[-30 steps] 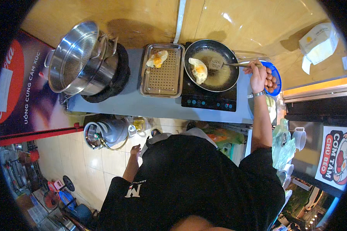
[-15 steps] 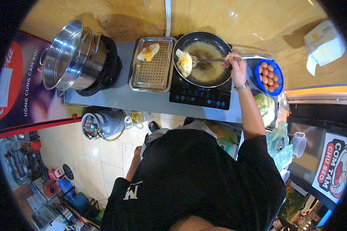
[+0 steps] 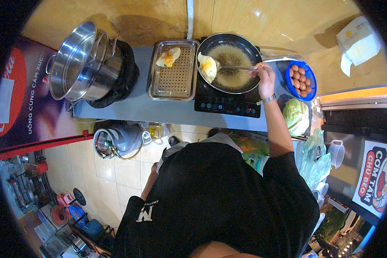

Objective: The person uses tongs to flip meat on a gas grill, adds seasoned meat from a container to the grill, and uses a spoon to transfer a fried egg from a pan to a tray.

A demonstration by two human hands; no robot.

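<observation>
My right hand [image 3: 265, 79] grips the handle of a metal spatula [image 3: 238, 67] over a black frying pan [image 3: 253, 48] with a layer of oil in it. On the spatula's head rests a fried egg [image 3: 207, 69] with an orange yolk, by the pan's left rim; whether it touches the rim I cannot tell. Just left of the pan, a perforated metal tray [image 3: 173, 84] holds another fried egg [image 3: 168, 57] near its far end. My left hand [image 3: 154, 169] hangs low beside my body, away from the counter, its fingers hidden.
The pan sits on a black induction cooker [image 3: 228, 105]. Large steel pots [image 3: 99, 79] stand on a burner at the left. To the right are a blue basket [image 3: 291, 88] of brown eggs and a cabbage [image 3: 296, 116]. A gas cylinder [image 3: 127, 137] stands below the counter.
The view has shifted slightly. My right hand still holds the spatula, and the egg stays on its head at the pan's left side, turned a little.
</observation>
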